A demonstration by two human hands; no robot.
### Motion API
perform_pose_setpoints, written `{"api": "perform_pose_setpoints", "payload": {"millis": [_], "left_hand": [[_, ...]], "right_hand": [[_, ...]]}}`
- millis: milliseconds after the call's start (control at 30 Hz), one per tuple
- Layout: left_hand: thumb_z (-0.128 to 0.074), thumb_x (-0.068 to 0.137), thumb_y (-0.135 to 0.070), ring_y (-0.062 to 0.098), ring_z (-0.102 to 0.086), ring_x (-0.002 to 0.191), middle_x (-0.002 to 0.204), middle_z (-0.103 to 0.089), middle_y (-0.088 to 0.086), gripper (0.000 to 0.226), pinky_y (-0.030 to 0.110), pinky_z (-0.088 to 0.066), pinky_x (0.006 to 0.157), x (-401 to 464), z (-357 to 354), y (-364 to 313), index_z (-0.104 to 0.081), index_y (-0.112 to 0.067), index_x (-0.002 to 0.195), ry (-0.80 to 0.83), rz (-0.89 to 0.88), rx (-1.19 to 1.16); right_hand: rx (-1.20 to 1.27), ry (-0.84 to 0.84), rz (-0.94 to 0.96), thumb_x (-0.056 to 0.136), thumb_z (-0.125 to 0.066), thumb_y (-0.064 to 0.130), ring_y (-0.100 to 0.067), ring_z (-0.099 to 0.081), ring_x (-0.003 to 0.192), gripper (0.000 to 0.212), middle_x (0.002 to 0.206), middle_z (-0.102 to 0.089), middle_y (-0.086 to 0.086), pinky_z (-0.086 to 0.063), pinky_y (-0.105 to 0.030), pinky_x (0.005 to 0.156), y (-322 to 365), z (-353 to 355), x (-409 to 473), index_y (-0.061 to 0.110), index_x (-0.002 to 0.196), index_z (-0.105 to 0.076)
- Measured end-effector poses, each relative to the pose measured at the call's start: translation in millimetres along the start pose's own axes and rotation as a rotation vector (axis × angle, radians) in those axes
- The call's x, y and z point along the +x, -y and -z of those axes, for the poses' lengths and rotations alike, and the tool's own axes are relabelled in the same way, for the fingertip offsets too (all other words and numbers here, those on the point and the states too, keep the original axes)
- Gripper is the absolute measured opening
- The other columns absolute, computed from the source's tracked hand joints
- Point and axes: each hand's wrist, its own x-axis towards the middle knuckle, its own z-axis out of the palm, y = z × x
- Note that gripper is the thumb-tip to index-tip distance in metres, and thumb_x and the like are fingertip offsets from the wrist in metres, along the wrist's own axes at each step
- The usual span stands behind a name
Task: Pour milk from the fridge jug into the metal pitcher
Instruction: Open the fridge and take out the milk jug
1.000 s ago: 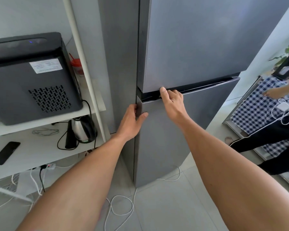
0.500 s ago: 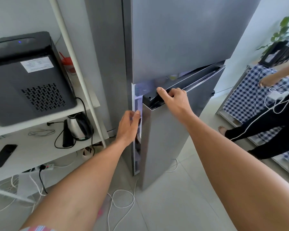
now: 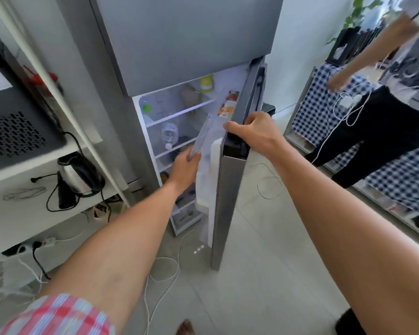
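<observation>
The grey fridge's lower door (image 3: 230, 201) stands swung open toward me. My right hand (image 3: 252, 131) grips its top edge. My left hand (image 3: 183, 170) reaches inside the door and pinches the clear rail (image 3: 202, 134) of the door shelf. A white container (image 3: 215, 151), possibly the milk jug, sits behind that rail, mostly hidden. Inside the lit fridge (image 3: 179, 112) I see a lying water bottle (image 3: 169, 136), a yellow-green item (image 3: 206, 84) and an orange carton (image 3: 229, 106) in the door. No metal pitcher is in view.
A white shelf unit on the left holds a steel kettle (image 3: 79, 174) and a black appliance (image 3: 15, 131). A power strip (image 3: 41, 243) and white cables (image 3: 162, 269) lie on the tiled floor. Another person (image 3: 373, 131) stands at the right by a checkered cloth (image 3: 324, 112).
The lower door went from shut to wide open, pulled by my right hand. My left hand left the door's side edge and moved onto the door shelf rail.
</observation>
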Motion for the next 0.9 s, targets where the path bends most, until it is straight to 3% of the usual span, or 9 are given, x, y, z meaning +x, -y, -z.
{"api": "perform_pose_setpoints", "payload": {"millis": [67,167,267,333,400,533,633,733,900], "left_hand": [[-0.049,0.107,-0.009,-0.002,-0.066,0.083,0.104,-0.070,-0.006,0.031,0.003,-0.045,0.062,-9,-21,-5,-0.065,-0.018,0.132,-0.021,0.012,-0.036],[-0.050,0.105,-0.009,0.005,-0.067,0.081,0.111,-0.071,0.003,0.036,0.011,-0.051,0.059,-21,-54,-13,-0.064,-0.014,0.138,0.019,0.056,-0.077],[-0.051,0.102,-0.030,0.023,-0.072,0.087,0.122,-0.072,0.006,0.038,0.035,-0.062,0.067,-33,-93,-17,-0.064,-0.027,0.138,0.073,0.105,-0.080],[-0.051,0.097,-0.041,0.022,-0.074,0.080,0.126,-0.070,0.010,0.049,0.049,-0.064,0.079,-38,-120,-22,-0.059,-0.030,0.144,0.081,0.131,-0.077],[-0.051,0.103,-0.038,0.023,-0.074,0.084,0.126,-0.067,0.009,0.052,0.039,-0.062,0.075,-45,-148,-33,-0.047,-0.027,0.154,0.071,0.140,-0.084],[-0.051,0.106,-0.038,0.025,-0.074,0.097,0.130,-0.061,0.003,0.061,0.035,-0.059,0.077,-52,-195,-46,-0.031,-0.022,0.162,0.082,0.186,-0.080],[-0.049,0.106,-0.042,0.022,-0.072,0.100,0.133,-0.061,0.005,0.059,0.043,-0.059,0.089,-52,-216,-46,-0.035,-0.021,0.160,0.106,0.153,-0.056],[-0.048,0.104,-0.042,0.021,-0.071,0.103,0.128,-0.065,0.004,0.050,0.050,-0.055,0.100,-49,-227,-34,-0.052,-0.018,0.147,0.100,0.131,0.023],[-0.063,0.097,-0.023,0.026,-0.061,0.123,0.141,-0.061,0.010,0.055,0.035,-0.046,0.106,-35,-240,15,-0.051,-0.010,0.149,0.129,0.189,0.269]], "right_hand": [[0.017,-0.010,-0.018,0.077,-0.076,0.045,-0.014,-0.053,0.071,0.043,0.081,-0.055,0.004,-0.046,-0.032,0.062,-9,19,-7,0.014,0.094,-0.051],[-0.024,0.019,-0.038,0.084,-0.071,0.033,-0.020,-0.062,0.094,0.051,0.103,-0.057,0.000,-0.056,-0.035,0.080,-22,53,-17,0.015,0.126,-0.050],[-0.222,0.027,-0.022,0.094,-0.058,0.022,-0.025,-0.056,0.092,0.041,0.108,-0.056,-0.008,-0.049,-0.031,0.073,-38,85,-22,0.009,0.132,-0.052],[-0.329,-0.001,-0.016,0.094,-0.048,0.017,-0.032,-0.056,0.091,0.033,0.112,-0.060,-0.015,-0.049,-0.035,0.075,-50,101,-25,0.007,0.125,-0.055],[-0.418,-0.041,-0.022,0.095,-0.043,0.016,-0.036,-0.055,0.089,0.025,0.108,-0.059,-0.016,-0.045,-0.038,0.073,-65,115,-31,0.008,0.117,-0.053],[-0.529,-0.123,-0.007,0.100,-0.039,0.026,-0.035,-0.055,0.089,0.034,0.105,-0.059,-0.012,-0.042,-0.041,0.073,-95,150,-37,0.014,0.128,-0.053],[-0.550,-0.139,0.014,0.101,-0.040,0.031,-0.037,-0.060,0.095,0.040,0.114,-0.065,-0.014,-0.042,-0.038,0.072,-112,173,-35,0.020,0.136,-0.054],[-0.549,-0.199,0.046,0.100,-0.041,0.031,-0.039,-0.063,0.099,0.040,0.116,-0.069,-0.015,-0.040,-0.038,0.075,-122,185,-32,0.023,0.135,-0.058],[-0.575,-0.345,0.089,0.093,-0.046,0.029,-0.042,-0.064,0.089,0.038,0.100,-0.073,-0.016,-0.046,-0.041,0.075,-134,188,-27,0.017,0.120,-0.070]]}}
